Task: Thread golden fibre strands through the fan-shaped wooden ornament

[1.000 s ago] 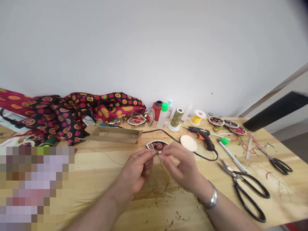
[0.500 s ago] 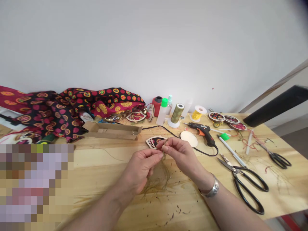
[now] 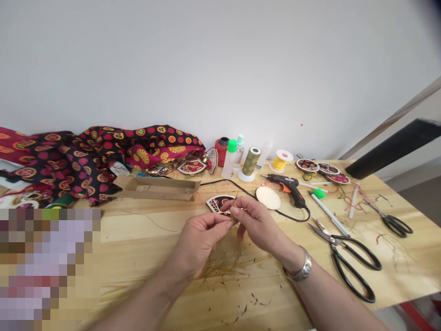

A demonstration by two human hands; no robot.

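Fingertips nearly meeting, my left hand (image 3: 205,236) and my right hand (image 3: 255,220) both pinch a small bundle of olive-green thread (image 3: 233,219). The left thumb and forefinger close on its lower part; the right ones grip just above. Loose strands trail below the hands over the table. Right behind the fingers lies a fan-shaped wooden ornament (image 3: 215,203) with dark patterned fabric, partly covered by my right hand. A cream oval disc (image 3: 268,198) lies to the right of it. My right wrist wears a silver bracelet.
Large black-handled scissors (image 3: 344,250), a white stick, a glue gun (image 3: 287,186) and smaller scissors (image 3: 396,224) lie at right. Behind stand an olive thread cone (image 3: 252,162), bottles and a yellow spool (image 3: 280,161). A cardboard tray (image 3: 158,189) and patterned cloth (image 3: 72,156) lie at left.
Both hands keep their pinch on the thread, with small finger shifts; more of the right hand's lower fingers shows. The whole view has shifted slightly.
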